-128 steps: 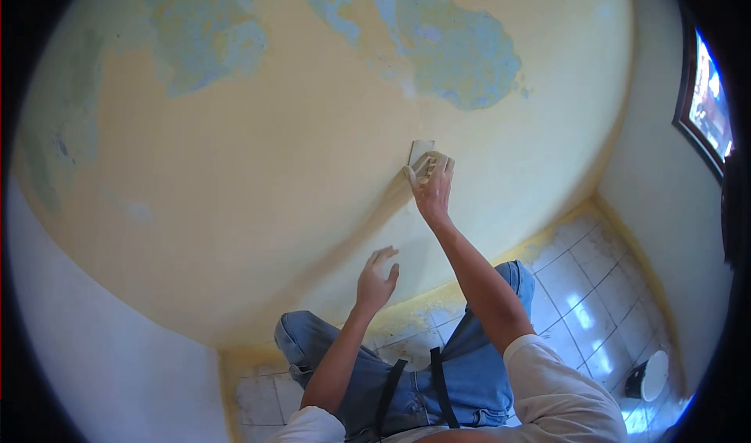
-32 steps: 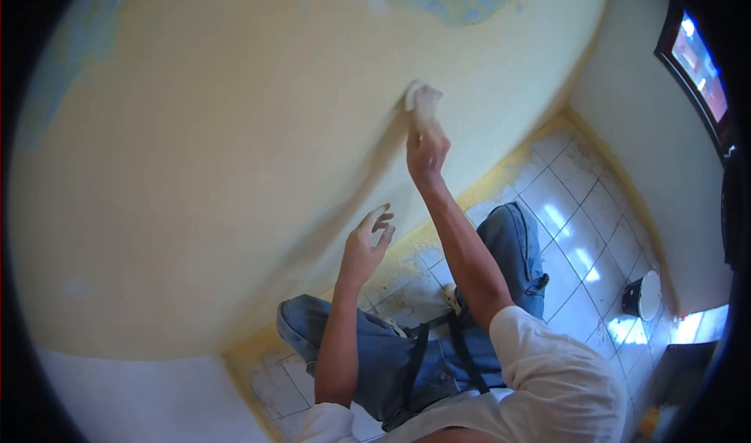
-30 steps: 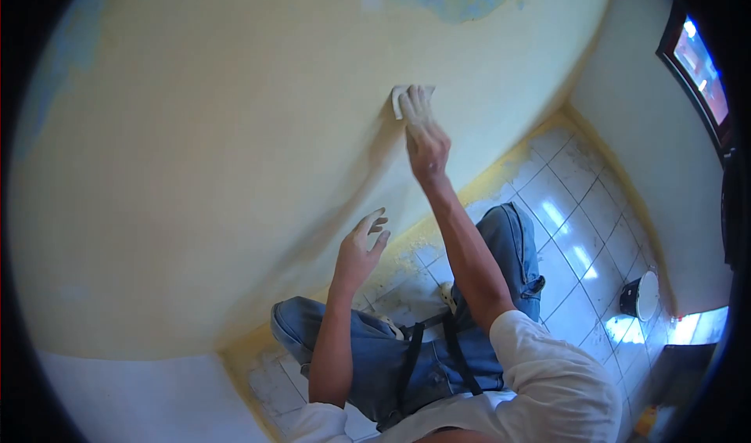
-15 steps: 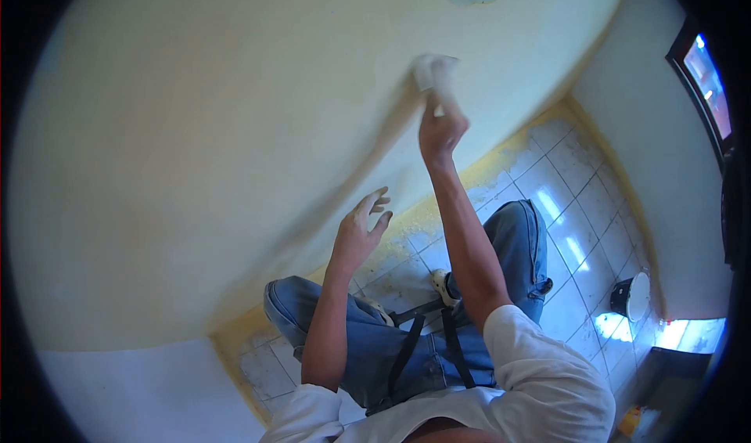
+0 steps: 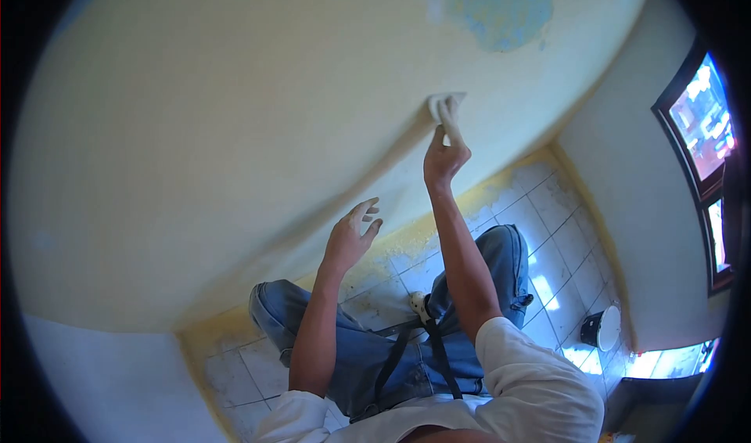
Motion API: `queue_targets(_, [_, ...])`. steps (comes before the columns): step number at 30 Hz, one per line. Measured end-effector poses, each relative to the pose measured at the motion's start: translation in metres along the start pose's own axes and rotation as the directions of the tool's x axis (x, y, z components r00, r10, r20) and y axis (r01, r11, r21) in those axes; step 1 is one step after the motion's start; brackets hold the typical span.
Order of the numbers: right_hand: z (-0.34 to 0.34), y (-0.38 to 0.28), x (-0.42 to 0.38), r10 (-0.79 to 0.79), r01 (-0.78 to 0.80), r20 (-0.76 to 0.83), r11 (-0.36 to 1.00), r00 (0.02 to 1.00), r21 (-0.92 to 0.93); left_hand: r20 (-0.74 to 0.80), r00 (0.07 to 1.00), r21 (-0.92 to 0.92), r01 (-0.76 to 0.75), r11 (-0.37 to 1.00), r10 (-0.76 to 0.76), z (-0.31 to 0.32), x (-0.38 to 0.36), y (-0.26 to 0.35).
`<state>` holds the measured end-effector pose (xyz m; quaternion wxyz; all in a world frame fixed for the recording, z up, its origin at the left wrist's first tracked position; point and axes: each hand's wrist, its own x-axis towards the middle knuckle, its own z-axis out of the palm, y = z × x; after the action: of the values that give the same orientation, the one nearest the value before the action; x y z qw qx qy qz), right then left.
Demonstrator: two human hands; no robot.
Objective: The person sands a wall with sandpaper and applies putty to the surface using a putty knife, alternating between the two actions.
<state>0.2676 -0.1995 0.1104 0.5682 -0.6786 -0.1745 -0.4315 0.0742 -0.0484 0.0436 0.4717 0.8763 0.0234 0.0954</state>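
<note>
My right hand [image 5: 446, 157] reaches up to the pale yellow wall [image 5: 258, 130]. Its dusty fingers are stretched over a small, whitish flat sheet [image 5: 435, 108] that looks like sandpaper, pressed against the wall. The fingers cover part of the sheet. Lower and to the left, my left hand [image 5: 351, 235] is held close to the wall with its fingers loosely curled and apart, holding nothing. Whitish dust coats those fingertips too. Above the sheet, a blue-green patch [image 5: 504, 9] shows on the wall.
My jeans-clad knees [image 5: 501, 255] are bent near the wall's foot. Tiled floor [image 5: 559, 255] runs along it, with yellowish residue at the edge. A black-and-white bucket [image 5: 601, 328] stands at the right, below a dark-framed window [image 5: 704, 122].
The view has tilted up, so the blue-green patch and window show more fully. My right hand still presses the sheet on the wall, now less blurred. The left hand stays open.
</note>
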Motion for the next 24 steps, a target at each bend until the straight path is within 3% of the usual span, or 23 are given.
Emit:
queue_targets(1, [0.004, -0.002, 0.003, 0.051, -0.054, -0.088, 0.998, 0.995, -0.031, -0.002, 1.000, 0.006, 0.002, 1.000, -0.002, -0.004, -0.002, 0.000])
queue_targets(2, [0.002, -0.004, 0.001, -0.095, 0.096, 0.022, 0.994, 0.995, -0.054, -0.005, 1.000, 0.008, 0.006, 1.000, -0.006, -0.003, -0.004, 0.001])
queue_targets(4, [0.003, -0.038, 0.008, -0.369, 0.388, 0.223, 0.921, 0.902, -0.044, -0.028, 0.999, 0.065, -0.035, 0.997, 0.037, -0.001, -0.005, -0.006])
queue_targets(5, [0.005, -0.050, 0.014, -0.420, 0.437, 0.252, 0.899, 0.872, -0.012, -0.031, 0.998, 0.101, -0.046, 0.994, 0.050, -0.001, -0.007, -0.013])
queue_targets(8, [0.011, -0.045, 0.025, -0.189, 0.189, 0.006, 0.980, 0.982, -0.068, -0.011, 1.000, 0.142, -0.016, 0.990, 0.018, -0.008, -0.013, -0.009])
queue_targets(9, [0.019, -0.047, 0.025, -0.228, 0.224, -0.040, 0.972, 0.973, -0.076, -0.026, 0.999, 0.148, -0.021, 0.989, 0.025, -0.009, -0.013, -0.010])
queue_targets(12, [0.012, -0.049, 0.014, -0.360, 0.369, 0.122, 0.928, 0.925, -0.060, -0.045, 0.999, 0.142, -0.020, 0.990, 0.026, -0.011, -0.015, -0.012])
queue_targets(13, [0.001, -0.035, 0.015, -0.332, 0.357, 0.184, 0.927, 0.925, -0.119, -0.030, 0.999, 0.126, -0.007, 0.992, 0.011, -0.013, -0.015, -0.010])
queue_targets(16, [-0.005, -0.007, -0.007, -0.118, 0.129, 0.073, 0.978, 0.990, -0.163, 0.011, 1.000, 0.046, 0.017, 0.999, -0.017, -0.012, -0.016, -0.006])
queue_targets(17, [-0.010, -0.002, -0.016, -0.103, 0.124, 0.125, 0.977, 0.987, -0.173, 0.022, 1.000, 0.022, 0.017, 1.000, -0.017, -0.013, -0.014, -0.006])
queue_targets(20, [-0.035, 0.031, -0.050, 0.085, -0.029, 0.224, 0.970, 0.971, -0.240, 0.026, 0.998, 0.262, 0.049, 0.964, -0.058, -0.003, -0.011, -0.025])
queue_targets(21, [-0.046, 0.040, -0.064, 0.363, -0.268, 0.223, 0.892, 0.905, -0.364, 0.052, 0.998, 0.224, 0.035, 0.974, -0.048, 0.000, -0.014, -0.025])
queue_targets(22, [-0.052, 0.052, -0.075, 0.609, -0.473, 0.184, 0.742, 0.772, -0.474, 0.072, 0.997, 0.188, 0.020, 0.982, -0.034, 0.000, -0.013, -0.025])
queue_targets(24, [-0.058, 0.110, -0.113, 0.905, -0.899, 0.059, 0.426, 0.422, -0.100, 0.075, 0.997, 0.169, -0.001, 0.986, -0.012, -0.006, -0.011, -0.028])
